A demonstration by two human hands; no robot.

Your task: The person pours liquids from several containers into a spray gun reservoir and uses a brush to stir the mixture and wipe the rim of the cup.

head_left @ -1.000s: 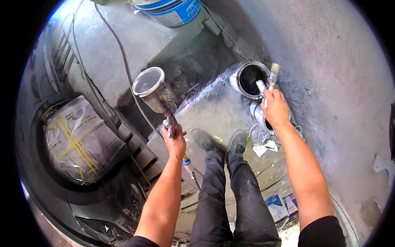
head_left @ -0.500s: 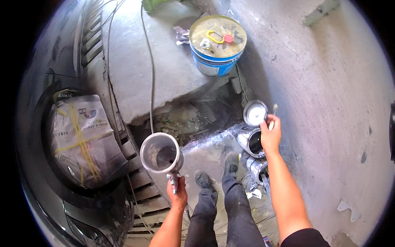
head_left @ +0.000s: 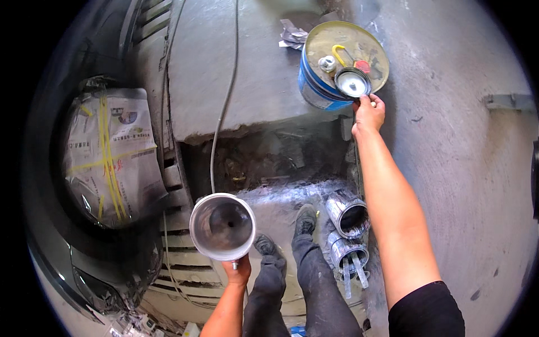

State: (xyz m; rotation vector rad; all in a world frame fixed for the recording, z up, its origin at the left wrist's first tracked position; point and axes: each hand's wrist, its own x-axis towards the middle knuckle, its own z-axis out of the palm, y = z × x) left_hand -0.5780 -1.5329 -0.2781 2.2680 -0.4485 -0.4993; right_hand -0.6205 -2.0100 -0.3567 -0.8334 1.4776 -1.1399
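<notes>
My left hand (head_left: 238, 271) is clamped on the spray cup (head_left: 222, 226) (handle hidden beneath). My right hand (head_left: 369, 114) pinches a round lid (head_left: 352, 83) over the blue drum (head_left: 325, 73); fingertips barely visible.

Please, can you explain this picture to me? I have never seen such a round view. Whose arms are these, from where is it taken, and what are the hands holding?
The camera sits on a person's head and looks down, so the arms coming from the lower edge are that person's own. The wide lens makes the picture round and bends straight lines. The left hand holds up a metal cup, open at the top, with a hole at its bottom like a funnel. The right hand reaches forward and holds a small round lid over the top of a blue drum. Below, on the concrete floor, two open paint cans stand beside the person's shoes. At the left, part of a car is masked with newspaper and yellow tape.
</notes>
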